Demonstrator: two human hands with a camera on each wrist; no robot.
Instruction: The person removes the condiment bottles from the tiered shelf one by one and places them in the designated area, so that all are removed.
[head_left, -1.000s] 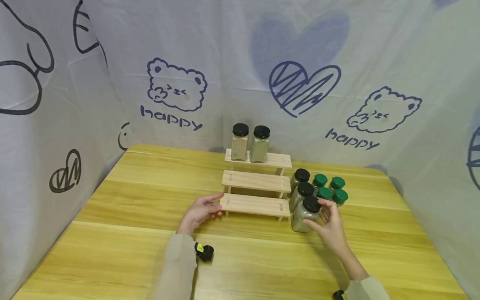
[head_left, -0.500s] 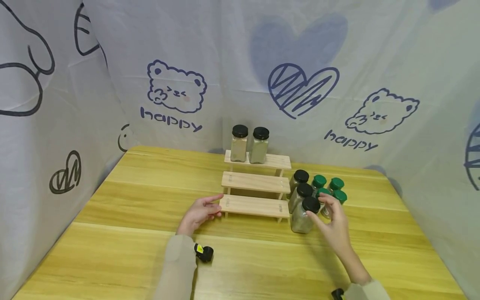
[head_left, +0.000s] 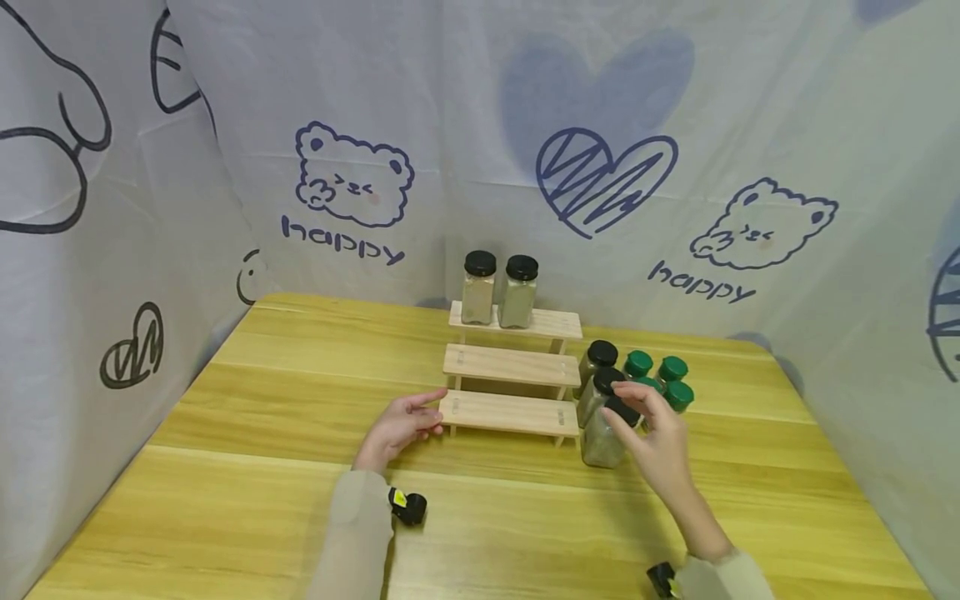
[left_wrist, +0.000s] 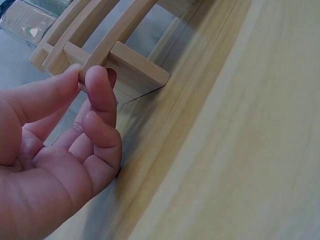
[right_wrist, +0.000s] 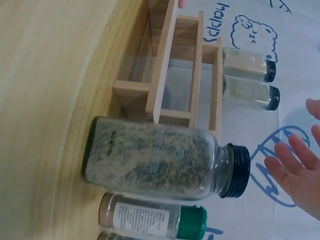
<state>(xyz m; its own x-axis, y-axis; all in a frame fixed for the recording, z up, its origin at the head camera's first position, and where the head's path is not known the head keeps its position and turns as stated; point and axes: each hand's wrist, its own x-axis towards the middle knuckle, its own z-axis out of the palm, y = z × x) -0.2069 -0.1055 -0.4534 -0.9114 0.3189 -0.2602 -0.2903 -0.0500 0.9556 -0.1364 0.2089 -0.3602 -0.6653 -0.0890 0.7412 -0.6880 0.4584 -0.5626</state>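
Observation:
A three-tier wooden shelf (head_left: 512, 364) stands on the table. My left hand (head_left: 397, 429) pinches the left end of its lowest tier between thumb and curled finger, as the left wrist view shows close up. Above the front black-lidded spice jar (head_left: 602, 442) hovers my right hand (head_left: 656, 437). In the right wrist view, its fingers (right_wrist: 295, 162) are apart from the jar's black lid (right_wrist: 239, 171) and hold nothing. Flaky, speckled contents fill that jar. Two black-lidded jars (head_left: 477, 292) stand side by side on the top tier.
Two more black-lidded jars (head_left: 600, 357) line up behind the front jar, right of the shelf. Several green-capped bottles (head_left: 673, 369) cluster beside them. A printed white cloth (head_left: 450, 100) hangs behind the wooden table (head_left: 225, 467).
My right hand has shifted slightly left and up, from beside the front jar's lid to over it. The left hand and the jars stay where they were.

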